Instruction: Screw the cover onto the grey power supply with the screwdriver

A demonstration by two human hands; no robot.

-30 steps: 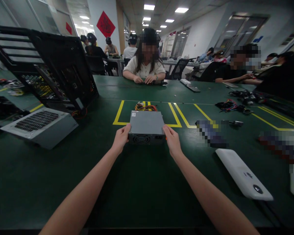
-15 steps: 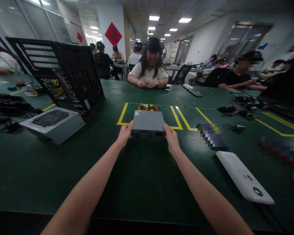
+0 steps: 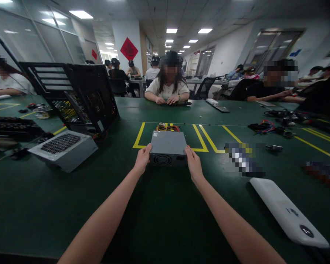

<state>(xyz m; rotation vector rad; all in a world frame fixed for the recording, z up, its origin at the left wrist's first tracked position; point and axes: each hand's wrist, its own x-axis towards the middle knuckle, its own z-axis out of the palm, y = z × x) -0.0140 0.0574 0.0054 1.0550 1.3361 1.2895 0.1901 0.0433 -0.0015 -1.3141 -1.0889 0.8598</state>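
Observation:
A grey computer power supply (image 3: 169, 141) is in front of me, its fan grille and socket facing me. My left hand (image 3: 143, 158) grips its left side and my right hand (image 3: 194, 162) its right side, fingers closed against the casing. Behind it lies a bundle of coloured cables (image 3: 167, 127), inside a yellow tape outline (image 3: 139, 136) on the green table (image 3: 159, 212). Whether the box rests on the table or hovers just above it, I cannot tell.
To the left stand an open black computer case (image 3: 99, 95) and a second, larger power supply (image 3: 68, 150). On the right lie a white device (image 3: 288, 211), a pixelated object (image 3: 243, 159) and tangled cables (image 3: 272, 128). A person (image 3: 167, 82) sits opposite.
The whole view has tilted up slightly, so everything appears lower. Both hands keep hold of the power supply, which stays at about the same place on the table.

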